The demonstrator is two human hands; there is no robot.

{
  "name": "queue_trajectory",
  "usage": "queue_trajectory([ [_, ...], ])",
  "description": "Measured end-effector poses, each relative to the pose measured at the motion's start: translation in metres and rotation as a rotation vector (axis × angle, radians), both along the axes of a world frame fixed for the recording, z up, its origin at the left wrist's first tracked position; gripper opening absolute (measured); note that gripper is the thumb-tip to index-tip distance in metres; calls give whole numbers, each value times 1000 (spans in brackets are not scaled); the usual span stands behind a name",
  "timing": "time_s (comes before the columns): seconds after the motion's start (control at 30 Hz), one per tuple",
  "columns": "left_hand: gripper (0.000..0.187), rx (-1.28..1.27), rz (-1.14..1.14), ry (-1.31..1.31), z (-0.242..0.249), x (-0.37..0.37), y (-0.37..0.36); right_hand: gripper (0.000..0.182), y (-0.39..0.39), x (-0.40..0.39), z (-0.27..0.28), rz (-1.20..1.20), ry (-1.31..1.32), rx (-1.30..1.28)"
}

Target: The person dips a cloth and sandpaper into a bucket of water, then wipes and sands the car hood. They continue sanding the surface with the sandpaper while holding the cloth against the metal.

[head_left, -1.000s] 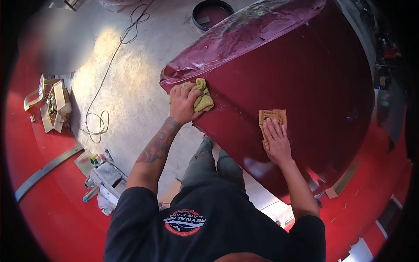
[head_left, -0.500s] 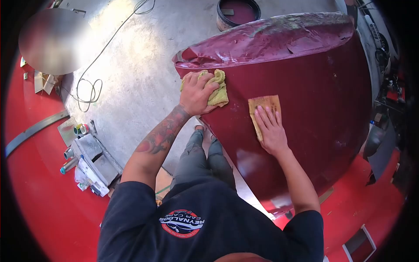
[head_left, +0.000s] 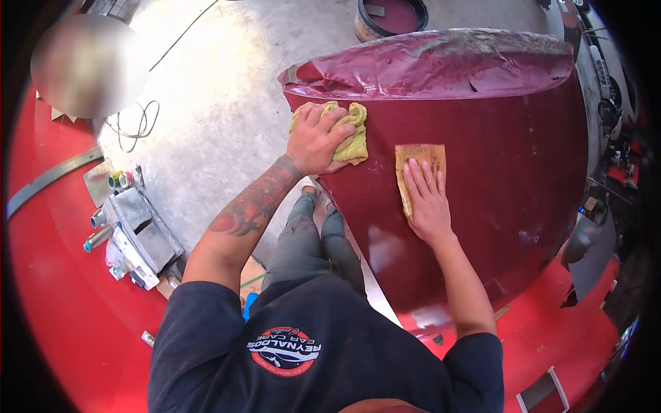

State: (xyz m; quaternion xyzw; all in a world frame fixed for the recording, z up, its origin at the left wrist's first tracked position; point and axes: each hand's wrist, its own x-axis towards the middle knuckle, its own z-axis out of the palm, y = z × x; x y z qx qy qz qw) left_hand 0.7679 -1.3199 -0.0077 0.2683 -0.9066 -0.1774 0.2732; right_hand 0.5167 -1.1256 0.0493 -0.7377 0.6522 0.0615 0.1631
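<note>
My left hand (head_left: 317, 141) grips a crumpled yellow-green cloth (head_left: 354, 138) at the left edge of a dark red car panel (head_left: 496, 172). To the right, my right hand (head_left: 428, 206) lies on a tan, stained sanding sheet or pad (head_left: 421, 153), its fingers stretched side by side over it, pressing it flat on the panel. Wrinkled, shiny plastic film (head_left: 427, 69) covers the far edge of the panel. The palm side of each hand is hidden.
A dark bucket (head_left: 391, 19) of reddish liquid stands beyond the panel. On the left, a grey tray (head_left: 155, 244) sits near cans and bottles (head_left: 98, 239). A dark cable (head_left: 182, 38) lies on the concrete floor (head_left: 227, 82). Parts and tools crowd the right side.
The view has shifted slightly. Both hands remain in nearly the same places on the panel, the left still with the cloth and the right still on the tan pad.
</note>
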Motion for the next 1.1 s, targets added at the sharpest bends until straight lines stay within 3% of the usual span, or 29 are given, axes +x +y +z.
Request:
queue_trajectory([
  [0.13, 60, -5, 3, 3, 2, 0, 1, 81, 6, 6, 0, -56, -22, -29],
  [0.3, 63, 1, 68, 29, -2, -1, 2, 75, -127, 47, -20, 133, -94, -204],
  [0.4, 63, 12, 44, -24, 2, 2, 1, 76, -120, 10, -8, 162, -107, -166],
  [0.53, 63, 4, 47, 18, 2, -1, 2, 77, -85, -90, -25, -248, 27, -278],
  [0.6, 63, 8, 50, 14, 1, -1, 3, 76, -93, -63, -20, -287, 63, -245],
  [0.73, 61, -6, 50, -11, 2, 1, 1, 76, -126, 60, -11, 44, -45, -129],
  [0.83, 61, 8, 37, -11, 1, 1, 1, 76, -121, 17, -8, 54, -31, -156],
  [0.93, 61, -7, 49, 3, 2, 0, 1, 79, -92, -74, -20, -251, 69, -182],
  [1.0, 62, 5, 62, 4, -1, 0, 3, 80, -89, -74, -18, -344, 82, -151],
  [1.1, 62, 3, 59, -3, 2, 0, 3, 76, -115, 3, -18, -153, 51, -207],
])
